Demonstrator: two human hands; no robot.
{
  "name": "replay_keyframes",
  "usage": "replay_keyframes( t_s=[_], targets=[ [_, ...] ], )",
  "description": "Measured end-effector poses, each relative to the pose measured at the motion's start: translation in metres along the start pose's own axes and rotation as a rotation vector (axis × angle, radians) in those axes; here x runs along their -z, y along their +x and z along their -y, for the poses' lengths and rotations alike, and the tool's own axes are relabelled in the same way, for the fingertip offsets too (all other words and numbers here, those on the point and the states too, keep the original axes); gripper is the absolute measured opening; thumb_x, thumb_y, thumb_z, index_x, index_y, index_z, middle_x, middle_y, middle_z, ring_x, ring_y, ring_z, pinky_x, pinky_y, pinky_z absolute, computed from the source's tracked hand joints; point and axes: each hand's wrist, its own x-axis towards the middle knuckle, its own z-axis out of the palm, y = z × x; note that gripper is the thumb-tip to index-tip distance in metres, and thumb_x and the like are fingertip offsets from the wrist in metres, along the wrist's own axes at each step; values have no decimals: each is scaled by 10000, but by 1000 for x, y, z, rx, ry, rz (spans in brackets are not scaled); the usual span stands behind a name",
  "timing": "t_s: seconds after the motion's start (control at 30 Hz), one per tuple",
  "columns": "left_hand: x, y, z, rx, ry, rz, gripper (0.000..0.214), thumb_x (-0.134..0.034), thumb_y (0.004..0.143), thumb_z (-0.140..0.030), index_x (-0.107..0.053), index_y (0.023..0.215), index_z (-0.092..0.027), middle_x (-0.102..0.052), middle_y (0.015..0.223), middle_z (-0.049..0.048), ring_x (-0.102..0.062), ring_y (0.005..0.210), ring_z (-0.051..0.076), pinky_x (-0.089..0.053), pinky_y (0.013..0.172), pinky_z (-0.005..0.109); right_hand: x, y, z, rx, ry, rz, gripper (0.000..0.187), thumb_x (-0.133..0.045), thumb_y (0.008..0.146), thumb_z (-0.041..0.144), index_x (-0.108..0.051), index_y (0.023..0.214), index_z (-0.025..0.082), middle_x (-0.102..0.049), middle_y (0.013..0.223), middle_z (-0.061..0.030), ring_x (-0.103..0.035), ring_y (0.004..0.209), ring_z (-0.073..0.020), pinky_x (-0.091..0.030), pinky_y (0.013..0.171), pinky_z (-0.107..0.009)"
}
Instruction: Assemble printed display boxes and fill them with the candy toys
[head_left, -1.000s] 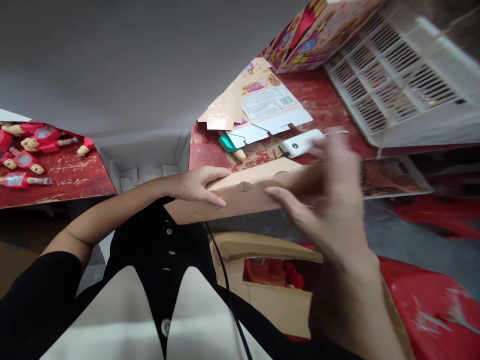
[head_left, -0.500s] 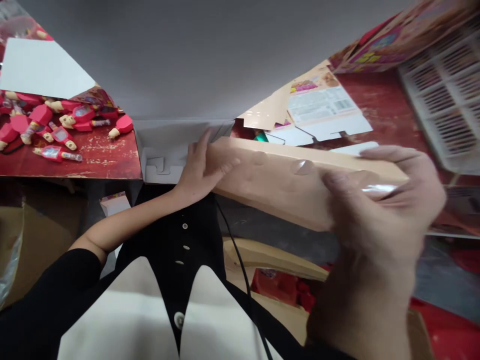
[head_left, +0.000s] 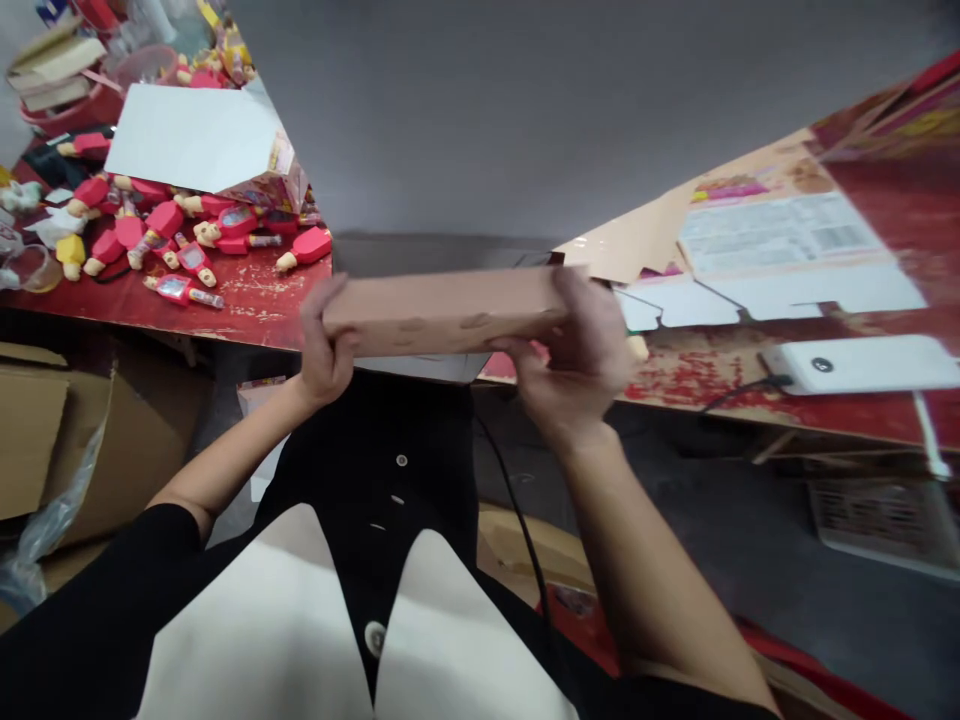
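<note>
I hold a long tan cardboard box (head_left: 442, 310) level in front of my chest, between two red tables. My left hand (head_left: 324, 345) is closed round its left end, thumb on top. My right hand (head_left: 577, 350) is closed round its right end, fingers wrapped underneath. The box's printed side faces me and is a little blurred. Part of a white open box behind it is mostly hidden.
The red table (head_left: 247, 295) at left carries several pink and red toy figures (head_left: 169, 225) and a white sheet (head_left: 191, 135). The red table (head_left: 720, 370) at right carries flat printed cartons (head_left: 765, 240) and a white power bank (head_left: 862, 362). Brown cardboard boxes (head_left: 45, 440) stand on the floor.
The view has swung left and down. My hands have brought the tan box level and toward the middle, and my right hand has slid to grip its right end.
</note>
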Motion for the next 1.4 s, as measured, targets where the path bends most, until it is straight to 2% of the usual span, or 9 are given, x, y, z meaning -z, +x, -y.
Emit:
replay_keyframes(
  t_s=[0.13, 0.3, 0.43, 0.6, 0.73, 0.83, 0.97, 1.17, 1.4],
  targets=[
    [-26, -28, 24, 92, 46, 140, 737, -212, 991, -731, -342, 1454, -172, -600, 1391, 218, -520, 1393, 298, -295, 1201, 525, -33, -23, -32, 44, 30, -84, 647, -505, 976, 476, -439, 1544, 173, -582, 1315, -190, -563, 1277, -322, -530, 1051, -522],
    [-28, -34, 38, 185, 258, 298, 773, -252, 967, -770, -577, 1349, -181, -598, 1442, 191, -412, 1470, 300, -178, 1218, 536, -26, -41, -24, 21, -145, 21, 558, -483, 1004, 410, -490, 1504, 161, -558, 1286, -196, -573, 1230, -302, -528, 1042, -488],
    [-29, -34, 39, 243, 301, 281, 752, -309, 944, -789, -731, 1167, -207, -573, 1426, 171, -307, 1505, 327, -176, 1242, 553, -9, -30, -5, -62, -284, 77, 468, -461, 1022, 480, -631, 1330, 172, -481, 1323, -193, -557, 1184, -289, -563, 880, -415],
    [-51, -13, 34, 286, 252, 258, 596, -280, 1024, -658, -697, 1155, -253, -411, 1596, 33, -53, 1601, 282, -133, 1285, 598, 3, 0, 3, -214, -576, 292, 551, -311, 1060, 519, -712, 976, 151, -612, 1000, -159, -552, 793, -198, -441, 636, -325],
    [-71, 4, 40, 255, 80, 305, 642, -182, 1039, -630, -668, 1166, -230, -384, 1606, 72, -279, 1551, 255, -281, 1251, 567, 3, 28, 11, -127, -704, 478, 658, -182, 1073, 386, -718, 851, 78, -618, 830, -214, -587, 865, -308, -455, 749, -486],
    [-82, 8, 44, 287, 6, 262, 713, -149, 1018, -682, -674, 1154, -219, -427, 1551, 102, -384, 1480, 251, -369, 1205, 543, -5, 39, 14, 28, -657, 510, 682, -122, 1069, 341, -736, 1010, 53, -638, 923, -249, -568, 1045, -379, -437, 835, -520],
    [-86, 10, 40, 319, -54, 224, 719, -165, 989, -741, -680, 1191, -282, -452, 1521, 49, -383, 1457, 232, -379, 1215, 498, -16, 42, 0, 75, -370, 608, 617, -281, 1062, 538, -654, 1307, 112, -659, 1050, -202, -582, 958, -291, -423, 741, -370],
    [-79, 18, 30, 487, -36, 412, 546, -163, 1061, -530, -600, 1355, -387, -441, 1573, -49, -273, 1515, 194, -328, 1241, 440, -19, 36, -26, 169, -393, 538, 574, -409, 1024, 553, -638, 1361, 148, -641, 1150, -195, -546, 1014, -300, -452, 804, -390],
    [-91, 8, 42, 355, -59, 279, 594, -145, 1075, -463, -683, 1223, -258, -399, 1580, 47, -405, 1441, 152, -378, 1213, 353, -45, 10, -17, 196, -383, 480, 665, -454, 1013, 521, -467, 1542, 118, -379, 1602, -221, -311, 1498, -392, -326, 1195, -569]
  ],
)
